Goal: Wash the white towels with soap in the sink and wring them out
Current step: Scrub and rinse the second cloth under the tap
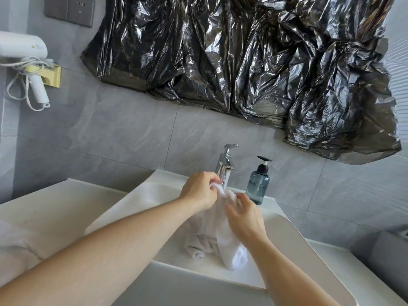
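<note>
Two hands hold one white towel [220, 237] over the sink [284, 230], its upper end lifted to just below the faucet [225, 166] while the rest hangs down into the basin, bunched and wet-looking at the near end. Left hand [199, 191] has its fingers curled, pinching the top of the cloth close to the spout. Right hand [246, 217] grips the towel just below and to the right, fingers wrapped into the fabric. Just right of the faucet, a blue-grey soap dispenser [257, 184] with a black pump stands on the far rim of the sink. Crumpled black plastic sheeting [242, 62] covers the wall above. Far left, a white hair dryer [24, 51] hangs in a yellow holder [54, 77], below a grey wall socket [69, 11].
</note>
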Motion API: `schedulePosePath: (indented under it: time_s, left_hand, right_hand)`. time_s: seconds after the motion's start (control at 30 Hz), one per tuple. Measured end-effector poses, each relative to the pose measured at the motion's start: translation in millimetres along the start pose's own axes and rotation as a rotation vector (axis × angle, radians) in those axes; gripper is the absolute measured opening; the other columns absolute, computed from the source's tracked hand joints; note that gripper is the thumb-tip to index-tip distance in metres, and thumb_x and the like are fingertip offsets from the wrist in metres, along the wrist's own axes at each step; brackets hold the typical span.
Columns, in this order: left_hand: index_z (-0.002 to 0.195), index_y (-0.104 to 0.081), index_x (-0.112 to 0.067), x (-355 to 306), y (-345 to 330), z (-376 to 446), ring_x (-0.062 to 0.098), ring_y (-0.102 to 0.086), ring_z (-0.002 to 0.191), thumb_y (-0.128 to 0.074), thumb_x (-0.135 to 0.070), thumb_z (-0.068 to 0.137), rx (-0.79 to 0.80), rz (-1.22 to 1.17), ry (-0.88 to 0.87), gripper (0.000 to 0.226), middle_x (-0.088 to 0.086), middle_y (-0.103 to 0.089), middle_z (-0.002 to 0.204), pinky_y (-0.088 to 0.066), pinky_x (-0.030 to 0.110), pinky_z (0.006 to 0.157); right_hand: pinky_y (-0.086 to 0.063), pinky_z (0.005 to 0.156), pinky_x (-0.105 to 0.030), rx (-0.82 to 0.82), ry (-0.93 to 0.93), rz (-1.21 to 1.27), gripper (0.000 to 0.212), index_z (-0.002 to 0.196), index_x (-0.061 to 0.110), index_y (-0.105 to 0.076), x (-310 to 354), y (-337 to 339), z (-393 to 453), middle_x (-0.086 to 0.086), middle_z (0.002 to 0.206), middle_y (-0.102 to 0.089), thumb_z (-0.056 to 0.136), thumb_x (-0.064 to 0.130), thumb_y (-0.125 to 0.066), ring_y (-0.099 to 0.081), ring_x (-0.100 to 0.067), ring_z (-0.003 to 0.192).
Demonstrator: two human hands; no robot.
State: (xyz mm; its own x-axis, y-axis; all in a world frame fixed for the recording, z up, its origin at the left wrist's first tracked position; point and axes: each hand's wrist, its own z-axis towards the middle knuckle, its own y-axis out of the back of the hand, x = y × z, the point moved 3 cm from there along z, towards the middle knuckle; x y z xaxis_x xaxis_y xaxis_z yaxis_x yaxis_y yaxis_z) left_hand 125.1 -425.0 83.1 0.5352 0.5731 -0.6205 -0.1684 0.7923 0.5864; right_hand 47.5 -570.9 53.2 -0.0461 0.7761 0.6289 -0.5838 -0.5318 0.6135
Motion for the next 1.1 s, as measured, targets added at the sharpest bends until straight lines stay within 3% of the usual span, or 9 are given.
schedulePosePath:
  time_s: [0.1, 0.2, 0.3, 0.43, 0.57, 0.67, 0.77, 0.9, 1.1]
  left_hand:
    - [0.081, -0.070, -0.022, -18, 3, 22, 0.028, -0.070, 0.092, -0.062, -0.022, 0.088, 0.026, -0.014, -0.029, 0.011, -0.002, -0.076, 0.086, -0.057, 0.036, 0.078]
    - [0.069, -0.062, -0.022, -23, -3, 22, 0.025, -0.065, 0.077, -0.065, -0.041, 0.084, -0.005, 0.025, -0.004, 0.025, -0.005, -0.068, 0.071, -0.048, 0.032, 0.063]
    - [0.068, -0.053, -0.017, -6, -15, 13, 0.027, -0.061, 0.075, -0.067, -0.047, 0.085, -0.053, 0.158, 0.038, 0.037, -0.003, -0.062, 0.070, -0.041, 0.031, 0.062]
    - [0.081, -0.053, -0.025, 22, -24, 12, 0.026, -0.065, 0.092, -0.068, -0.046, 0.092, 0.011, 0.211, -0.013, 0.029, -0.008, -0.067, 0.086, -0.046, 0.033, 0.070]
    - [0.085, -0.062, -0.030, 18, -17, 8, 0.015, -0.067, 0.086, -0.063, -0.046, 0.076, 0.124, -0.020, -0.014, 0.018, -0.017, -0.070, 0.083, -0.054, 0.033, 0.081]
    - [0.104, -0.065, -0.034, 12, -23, -1, 0.017, -0.069, 0.088, -0.068, -0.039, 0.062, 0.380, -0.258, -0.005, 0.042, -0.013, -0.071, 0.092, -0.058, 0.038, 0.087]
    - [0.134, -0.045, -0.043, 16, -40, -9, 0.016, -0.068, 0.102, -0.081, -0.034, 0.067, 0.543, -0.104, -0.072, 0.076, -0.011, -0.066, 0.115, -0.058, 0.036, 0.088]
    - [0.116, -0.056, -0.039, 15, -35, -1, 0.031, -0.066, 0.108, -0.059, -0.026, 0.087, 0.301, 0.158, -0.211, 0.031, 0.001, -0.071, 0.117, -0.054, 0.037, 0.085]
    - [0.112, -0.059, -0.022, 5, -23, 3, 0.038, -0.062, 0.108, -0.044, -0.018, 0.097, 0.061, 0.182, -0.187, 0.022, 0.009, -0.071, 0.118, -0.049, 0.040, 0.081]
  right_hand:
    - [-0.039, 0.064, -0.035, 0.096, -0.046, -0.119, 0.030, 0.084, 0.029, -0.043, 0, -5, -1, 0.004, 0.093, -0.058, 0.078, 0.049, -0.065, -0.057, -0.022, 0.087]
    - [-0.045, 0.063, -0.036, 0.137, -0.097, -0.149, 0.031, 0.081, 0.021, -0.051, -5, -5, -2, 0.005, 0.080, -0.062, 0.078, 0.047, -0.067, -0.059, -0.022, 0.076]
    - [-0.044, 0.059, -0.033, 0.133, -0.104, -0.180, 0.034, 0.076, 0.017, -0.054, -8, -6, -2, 0.003, 0.071, -0.061, 0.082, 0.049, -0.065, -0.055, -0.022, 0.066]
    - [-0.042, 0.065, -0.031, 0.088, -0.074, -0.221, 0.032, 0.077, 0.020, -0.053, -3, -5, 0, 0.005, 0.078, -0.061, 0.089, 0.049, -0.056, -0.058, -0.027, 0.077]
    - [-0.041, 0.067, -0.033, 0.019, -0.093, -0.207, 0.040, 0.072, 0.021, -0.041, -8, 0, 1, 0.005, 0.077, -0.054, 0.096, 0.051, -0.052, -0.052, -0.029, 0.077]
    - [-0.040, 0.070, -0.035, -0.040, -0.076, -0.191, 0.035, 0.079, 0.024, -0.044, -5, 3, 2, 0.002, 0.085, -0.057, 0.100, 0.051, -0.049, -0.052, -0.030, 0.080]
    - [-0.043, 0.070, -0.036, -0.080, -0.042, -0.118, 0.026, 0.084, 0.023, -0.049, -3, 4, 2, 0.001, 0.088, -0.062, 0.101, 0.044, -0.048, -0.056, -0.030, 0.082]
    - [-0.047, 0.077, -0.041, -0.050, -0.045, -0.086, 0.028, 0.090, 0.021, -0.047, -4, 1, 1, -0.003, 0.097, -0.065, 0.101, 0.047, -0.049, -0.060, -0.033, 0.092]
    - [-0.048, 0.071, -0.040, 0.090, -0.063, -0.022, 0.033, 0.101, 0.024, -0.033, 4, -8, -6, 0.006, 0.087, -0.059, 0.085, 0.037, -0.060, -0.062, -0.028, 0.084]
